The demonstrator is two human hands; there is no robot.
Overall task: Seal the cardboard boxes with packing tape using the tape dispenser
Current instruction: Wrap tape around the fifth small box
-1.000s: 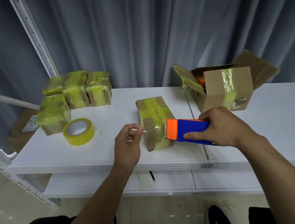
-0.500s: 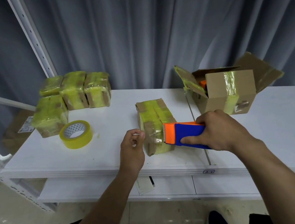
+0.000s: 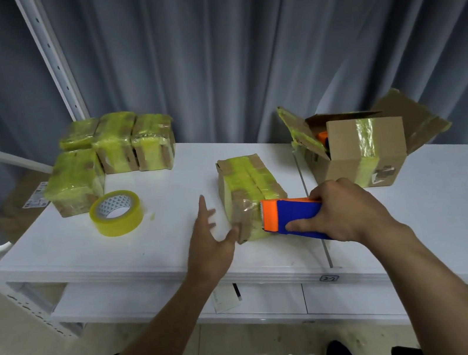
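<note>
four boxes (image 3: 113, 157) sit taped back left. my right hand (image 3: 345, 213) grips the tape dispenser (image 3: 290, 218) at the near end of the middle box (image 3: 247, 187), my left hand (image 3: 210, 245) spread open beside it. the right box (image 3: 367, 151) still gapes, flaps up.

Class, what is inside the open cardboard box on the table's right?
Part of an orange and blue object shows inside the open cardboard box; its front wall and flap cover the rest.
</note>
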